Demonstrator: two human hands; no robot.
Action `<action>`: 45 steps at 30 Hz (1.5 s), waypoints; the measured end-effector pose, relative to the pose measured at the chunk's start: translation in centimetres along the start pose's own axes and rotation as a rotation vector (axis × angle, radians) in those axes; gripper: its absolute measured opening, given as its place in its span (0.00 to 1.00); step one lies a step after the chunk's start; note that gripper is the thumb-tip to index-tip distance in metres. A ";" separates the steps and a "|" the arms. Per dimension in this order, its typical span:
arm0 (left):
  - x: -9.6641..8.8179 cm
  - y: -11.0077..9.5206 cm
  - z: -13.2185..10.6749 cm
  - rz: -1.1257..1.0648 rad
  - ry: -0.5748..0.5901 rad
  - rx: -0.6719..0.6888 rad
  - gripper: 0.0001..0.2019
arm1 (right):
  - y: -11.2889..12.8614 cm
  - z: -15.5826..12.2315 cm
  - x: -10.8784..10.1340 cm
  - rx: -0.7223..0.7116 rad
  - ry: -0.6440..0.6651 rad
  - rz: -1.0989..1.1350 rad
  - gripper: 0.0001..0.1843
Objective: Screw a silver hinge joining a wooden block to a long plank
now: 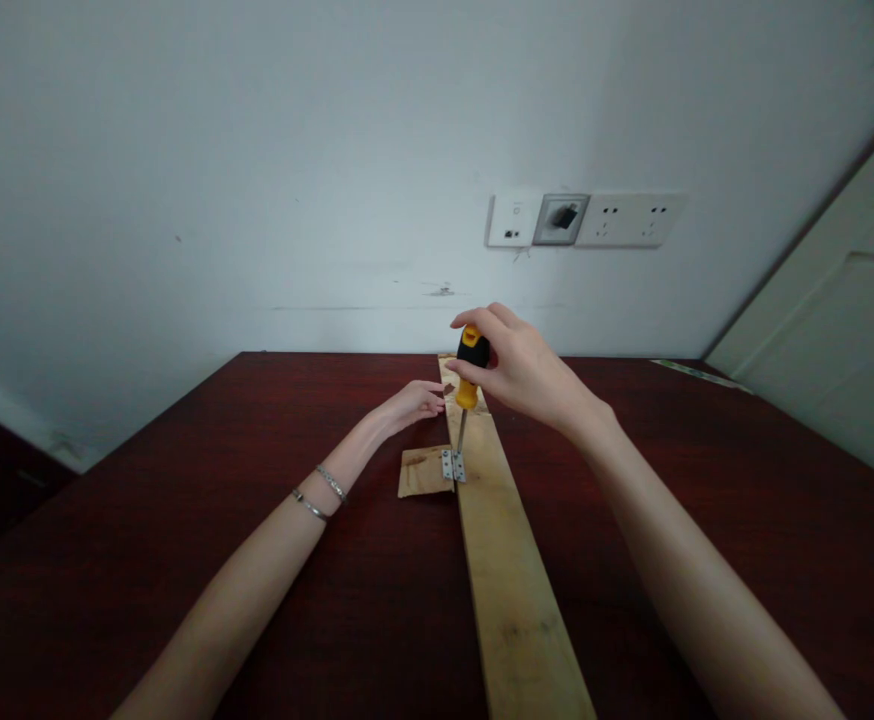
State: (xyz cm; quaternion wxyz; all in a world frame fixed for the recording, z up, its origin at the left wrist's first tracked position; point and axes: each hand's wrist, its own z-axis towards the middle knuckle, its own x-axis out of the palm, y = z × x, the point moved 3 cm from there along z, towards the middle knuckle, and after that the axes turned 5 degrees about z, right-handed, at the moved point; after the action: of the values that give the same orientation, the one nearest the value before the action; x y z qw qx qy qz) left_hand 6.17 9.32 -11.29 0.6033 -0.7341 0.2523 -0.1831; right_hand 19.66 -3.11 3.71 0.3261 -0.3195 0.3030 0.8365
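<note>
My right hand (516,365) is closed round the handle of a yellow and black screwdriver (468,385), which stands almost upright. Its metal shaft runs down to a small silver hinge (453,465), the tip meeting the leaf on the right. That hinge joins a long pale wooden plank (516,570) to a short piece of wood (423,472) on its left. Beside the plank's left edge, beyond the hinge, my left hand (411,402) grips the plank edge with partly curled fingers. Two bracelets circle the left wrist.
A dark red-brown tabletop (317,620) lies under the wood and reaches back to a pale wall (294,180). White wall sockets (628,220) and a black plug (564,216) are above its back edge. A thin patterned strip (699,375) lies at the back right, near a white door (857,310).
</note>
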 end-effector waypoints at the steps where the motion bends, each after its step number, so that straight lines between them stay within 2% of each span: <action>1: -0.2 0.0 -0.2 0.024 -0.003 -0.011 0.15 | 0.0 0.0 0.0 -0.004 0.000 0.024 0.22; 5: -1.2 -0.7 -1.7 0.196 0.017 -0.050 0.15 | 0.1 -0.1 -0.2 -0.035 0.037 0.067 0.24; 10: -2.0 -2.2 -4.6 0.753 0.229 -0.014 0.16 | 0.4 -0.1 -0.3 -0.049 0.033 -0.033 0.22; 14: -1.8 -2.3 -6.0 0.940 0.329 -0.053 0.27 | 0.1 -0.1 -0.2 0.005 0.007 -0.120 0.19; 17: -1.3 -2.1 -6.2 1.085 0.334 -0.055 0.36 | 0.0 0.0 -0.1 -0.009 0.022 -0.047 0.20; 20: -0.5 -2.0 -6.2 1.205 0.309 -0.052 0.41 | 0.1 -0.1 -0.3 -0.023 0.058 0.011 0.25; 26: 1.1 -2.1 -6.9 1.310 0.275 -0.082 0.46 | 0.3 -0.1 -0.5 -0.009 0.072 -0.033 0.23; 29: 1.7 -2.1 -7.1 1.285 0.250 -0.071 0.45 | 0.0 0.0 -0.6 0.007 0.019 -0.064 0.21; 32: 2.2 -2.1 -7.2 1.293 0.244 -0.072 0.43 | 0.0 0.0 -0.5 -0.012 0.015 -0.002 0.20; 36: 2.6 -2.2 -7.4 1.335 0.283 -0.080 0.40 | 0.4 -0.2 -0.5 -0.001 0.072 0.027 0.25; 41: 2.6 -2.4 -7.5 1.315 0.277 -0.070 0.36 | 0.4 -0.1 -0.5 0.044 0.045 -0.125 0.21; 45: 2.3 -2.2 -7.5 1.295 0.268 -0.069 0.36 | 0.1 0.0 -0.5 0.016 0.025 -0.054 0.18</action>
State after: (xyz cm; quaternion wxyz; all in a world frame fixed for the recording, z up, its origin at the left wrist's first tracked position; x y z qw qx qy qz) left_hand 4.06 2.35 -7.71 0.5310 -0.4240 0.7211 0.1351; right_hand 19.92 -3.35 4.12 0.3472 -0.3354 0.3051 0.8209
